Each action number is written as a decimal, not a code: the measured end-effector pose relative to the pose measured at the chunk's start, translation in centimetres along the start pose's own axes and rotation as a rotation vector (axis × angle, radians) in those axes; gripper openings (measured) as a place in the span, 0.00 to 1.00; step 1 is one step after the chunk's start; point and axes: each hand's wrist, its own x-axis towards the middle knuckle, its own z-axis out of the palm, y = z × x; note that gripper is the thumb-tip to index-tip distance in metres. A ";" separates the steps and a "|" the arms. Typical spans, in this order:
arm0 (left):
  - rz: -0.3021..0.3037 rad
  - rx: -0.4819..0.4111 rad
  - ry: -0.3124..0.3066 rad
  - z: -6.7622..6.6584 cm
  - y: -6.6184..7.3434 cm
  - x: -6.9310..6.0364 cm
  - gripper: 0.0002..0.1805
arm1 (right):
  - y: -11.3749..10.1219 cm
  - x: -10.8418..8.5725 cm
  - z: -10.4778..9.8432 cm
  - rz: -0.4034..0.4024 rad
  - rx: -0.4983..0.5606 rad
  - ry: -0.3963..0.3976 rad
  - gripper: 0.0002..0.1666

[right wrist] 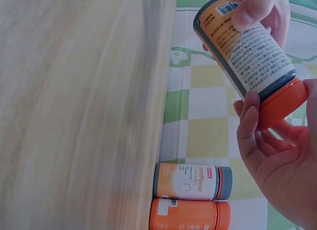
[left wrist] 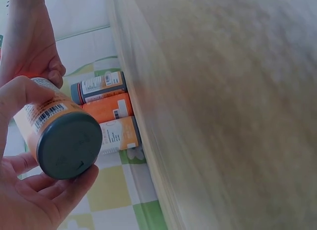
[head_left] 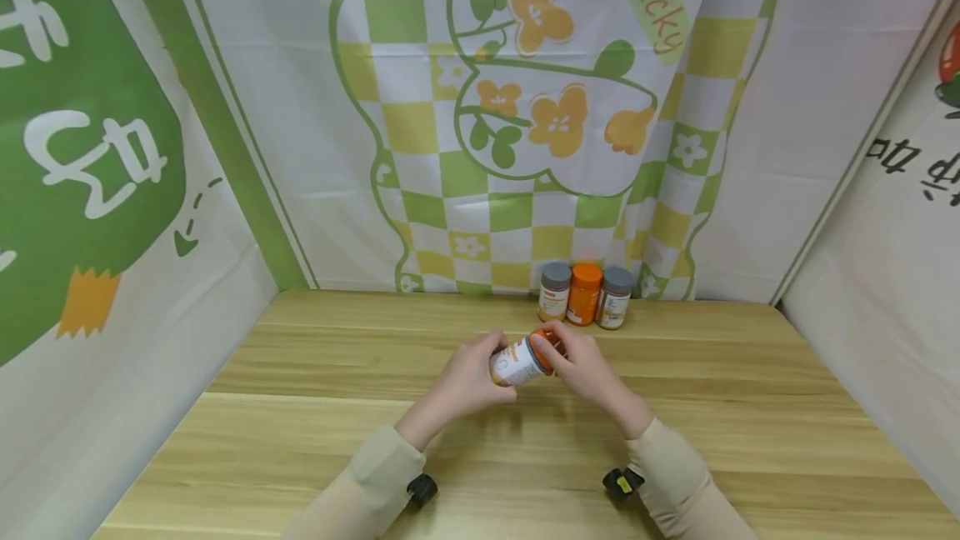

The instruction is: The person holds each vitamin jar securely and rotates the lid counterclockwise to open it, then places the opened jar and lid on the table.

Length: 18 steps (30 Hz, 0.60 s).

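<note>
Holding orange-cap btl (right wrist: 252, 54); grey-cap btl (right wrist: 192, 181) reads "Power", "C".

In the head view, the left forearm (head_left: 371, 477) is extending from lower centre-left, the right forearm (head_left: 678, 482) from lower right. Just below frame centre, the left hand (head_left: 472, 372) is gripping; the right hand (head_left: 587, 367) is pinching, fingers (right wrist: 248, 125) curling.

Right hand (right wrist: 282, 158) is gripping orange cap (right wrist: 283, 104) of tilted bottle (right wrist: 253, 54); left hand (right wrist: 265, 12) is holding its body near dark base. White-labelled jar (right wrist: 192, 181) and orange jar (right wrist: 185, 217) are standing side by side on worktop (right wrist: 74, 111), checkered backdrop (right wrist: 208, 136) showing behind.
</note>
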 end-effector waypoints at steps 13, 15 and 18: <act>0.027 0.024 -0.011 -0.2 0.7 -0.1 0.27 | -0.3 -0.3 0.2 0.085 0.047 0.027 0.16; 0.020 0.036 -0.015 -0.2 0.8 -0.1 0.28 | -0.3 -0.3 0.2 0.091 0.051 0.034 0.17; 0.016 0.053 -0.019 -0.1 1.0 -0.1 0.30 | -0.3 -0.4 0.3 0.093 0.054 0.047 0.17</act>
